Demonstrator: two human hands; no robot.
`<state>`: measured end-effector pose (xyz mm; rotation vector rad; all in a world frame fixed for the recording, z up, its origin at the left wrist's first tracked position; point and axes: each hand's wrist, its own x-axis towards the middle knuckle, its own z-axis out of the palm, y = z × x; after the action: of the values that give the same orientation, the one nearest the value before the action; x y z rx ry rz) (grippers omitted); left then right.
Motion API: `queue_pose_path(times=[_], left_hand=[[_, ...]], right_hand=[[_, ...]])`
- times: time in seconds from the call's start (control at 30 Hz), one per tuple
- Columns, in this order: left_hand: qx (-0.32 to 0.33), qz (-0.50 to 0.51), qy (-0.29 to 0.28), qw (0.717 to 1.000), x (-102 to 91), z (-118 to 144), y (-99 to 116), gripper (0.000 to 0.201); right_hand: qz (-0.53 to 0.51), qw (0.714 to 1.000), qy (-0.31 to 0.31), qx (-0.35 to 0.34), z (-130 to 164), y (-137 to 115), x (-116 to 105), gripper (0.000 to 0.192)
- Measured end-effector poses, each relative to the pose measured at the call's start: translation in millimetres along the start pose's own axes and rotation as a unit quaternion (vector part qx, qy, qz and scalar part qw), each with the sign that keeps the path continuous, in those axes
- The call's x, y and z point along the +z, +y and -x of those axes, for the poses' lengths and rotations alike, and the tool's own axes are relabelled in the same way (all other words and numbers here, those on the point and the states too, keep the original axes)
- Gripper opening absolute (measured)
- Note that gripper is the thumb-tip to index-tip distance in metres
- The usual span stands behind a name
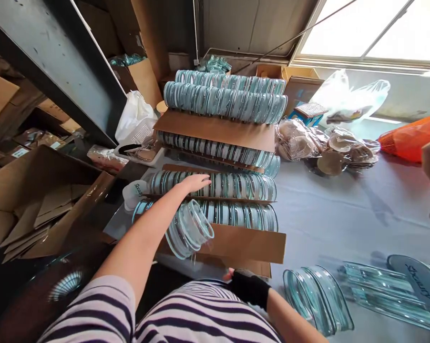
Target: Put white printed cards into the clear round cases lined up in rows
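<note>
**A:** Where is my left hand (195,182)?

**B:** Flat and unclenched on the row of glass discs (215,185), just behind the cardboard sheet (247,243).

**A:** And my right hand (245,286)?

**B:** In a black glove at the sheet's near edge; I can't tell its grip. Loose glass discs (188,228) lean against your forearm.

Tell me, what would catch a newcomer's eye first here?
Rows of round glass discs, stood on edge and layered with cardboard sheets, pile up in the middle of the grey table. The left hand rests on one row, above a leaning bunch of discs. An orange mesh bag lies at the right.
</note>
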<state>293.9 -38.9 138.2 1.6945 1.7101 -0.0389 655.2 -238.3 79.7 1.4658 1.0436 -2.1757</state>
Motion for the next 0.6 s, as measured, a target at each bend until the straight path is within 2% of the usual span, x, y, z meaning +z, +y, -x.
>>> queue_pose_path(times=[0.07, 0.13, 0.2, 0.23, 0.27, 0.3, 0.33, 0.37, 0.4, 0.43, 0.5, 0.57, 0.6], left_hand=[[0.018, 0.025, 0.086, 0.996, -2.6, 33, -18, 0.056], [0.012, 0.066, 0.229, 0.971, 12.5, 80, -42, 0.053], [-0.051, 0.135, 0.387, 0.911, 50.9, 138, -62, 0.052], [-0.095, 0.182, 0.445, 0.872, 78.0, 167, -68, 0.053], [-0.137, 0.230, 0.475, 0.838, 108.5, 195, -70, 0.053], [-0.180, 0.280, 0.474, 0.815, 140.5, 220, -67, 0.056], [-0.219, 0.342, 0.444, 0.799, 171.6, 241, -61, 0.058], [-0.259, 0.410, 0.409, 0.773, 200.0, 256, -53, 0.061], [-0.300, 0.474, 0.361, 0.745, 224.1, 266, -42, 0.063], [-0.339, 0.540, 0.295, 0.711, 242.9, 271, -31, 0.062], [-0.393, 0.658, 0.148, 0.625, 264.0, 267, -11, 0.060], [-0.394, 0.734, 0.032, 0.553, 266.9, 256, 1, 0.063], [-0.381, 0.754, 0.002, 0.536, 263.9, 251, 5, 0.066]], right_hand=[[0.040, 0.998, 0.008, 0.045, 11, -2, -25, 0.040], [0.087, 0.995, 0.023, 0.038, 23, -13, -46, 0.041], [0.156, 0.983, 0.085, -0.041, 31, -34, -57, 0.044], [0.206, 0.964, 0.132, -0.102, 32, -46, -58, 0.044], [0.259, 0.935, 0.177, -0.167, 30, -59, -57, 0.046], [0.309, 0.900, 0.208, -0.224, 27, -70, -53, 0.050], [0.350, 0.869, 0.223, -0.268, 21, -81, -47, 0.056], [0.379, 0.848, 0.223, -0.296, 13, -90, -39, 0.063], [0.395, 0.841, 0.210, -0.303, 3, -96, -30, 0.069], [0.400, 0.849, 0.188, -0.289, -8, -101, -19, 0.075], [0.368, 0.890, 0.149, -0.227, -31, -105, 4, 0.080], [0.284, 0.933, 0.134, -0.174, -48, -103, 26, 0.080], [0.236, 0.948, 0.139, -0.165, -53, -101, 35, 0.081]])
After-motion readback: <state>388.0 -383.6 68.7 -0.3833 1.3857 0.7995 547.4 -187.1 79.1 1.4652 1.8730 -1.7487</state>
